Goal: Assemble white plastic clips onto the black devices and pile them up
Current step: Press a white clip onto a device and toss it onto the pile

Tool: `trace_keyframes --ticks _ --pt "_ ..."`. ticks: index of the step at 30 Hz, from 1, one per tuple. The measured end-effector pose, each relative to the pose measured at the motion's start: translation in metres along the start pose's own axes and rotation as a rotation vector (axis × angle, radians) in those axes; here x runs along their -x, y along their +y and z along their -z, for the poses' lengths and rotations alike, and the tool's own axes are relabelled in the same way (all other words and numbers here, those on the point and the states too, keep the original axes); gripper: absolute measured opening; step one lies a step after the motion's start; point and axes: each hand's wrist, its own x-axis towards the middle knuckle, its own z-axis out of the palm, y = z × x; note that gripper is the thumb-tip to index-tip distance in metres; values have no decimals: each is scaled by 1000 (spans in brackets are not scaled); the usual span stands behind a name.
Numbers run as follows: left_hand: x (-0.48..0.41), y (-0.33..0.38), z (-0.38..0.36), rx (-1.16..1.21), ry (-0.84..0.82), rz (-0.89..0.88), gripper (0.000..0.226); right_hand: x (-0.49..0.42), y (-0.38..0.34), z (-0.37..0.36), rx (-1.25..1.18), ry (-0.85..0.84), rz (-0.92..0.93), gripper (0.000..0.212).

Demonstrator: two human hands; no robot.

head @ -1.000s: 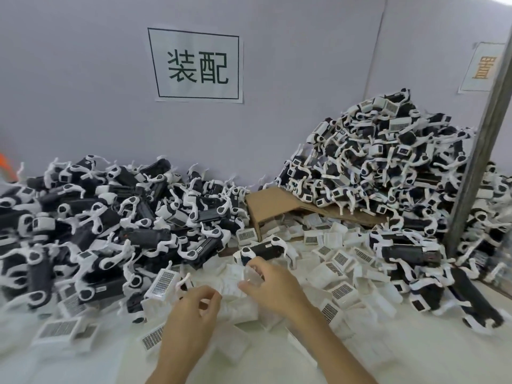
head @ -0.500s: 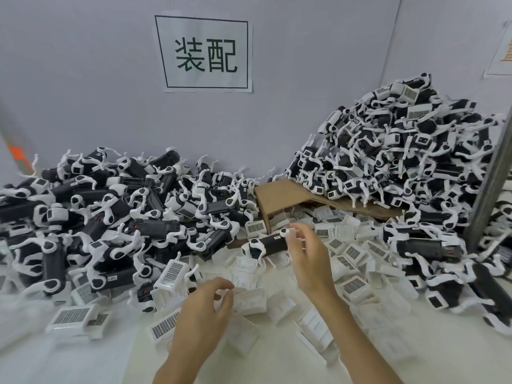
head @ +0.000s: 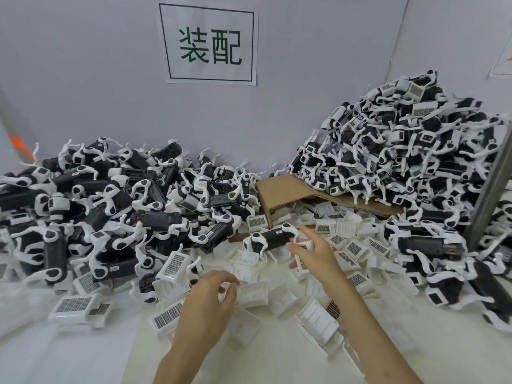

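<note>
A black device (head: 274,235) with white end pieces lies on its own at the middle of the table, among loose white clips (head: 349,252). My right hand (head: 314,254) is just right of the device, fingers spread, with the thumb and index finger at its right end and nothing held. My left hand (head: 207,303) is nearer to me, its fingertips curled onto the left edge of a white clip (head: 252,293). A low heap of black devices (head: 110,206) fills the left side. A taller heap (head: 401,162) rises at the right.
The taller heap rests on a bent sheet of cardboard (head: 285,189). A grey metal post (head: 490,195) stands at the right edge. A printed sign (head: 210,42) hangs on the grey wall behind. White clips with dark grid labels (head: 74,304) lie scattered near the front left.
My right hand has left the clips in front of me and reached out to the lone black device, fingers now spread. My left hand has stayed low on a white clip.
</note>
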Motion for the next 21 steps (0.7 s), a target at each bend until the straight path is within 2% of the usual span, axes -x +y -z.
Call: trace_keyframes --ticks 4,7,14,16,19,21 --pt "0 1 0 22 7 -1 22 0 -5 3 -474 -107 -117 35" --pt "1 1 0 12 9 -13 21 5 -8 0 -722 -159 -177 31" --pt "1 4 0 44 18 -27 14 8 -13 -9 -862 -174 -118 27" --pt "1 8 2 137 7 -13 17 8 -12 -9 -894 -219 -59 27" --pt "2 13 8 327 -46 15 19 9 -11 -9 -986 -354 35 45" --pt "2 18 12 532 -146 31 34 11 -11 -12 -1053 -493 88 46"
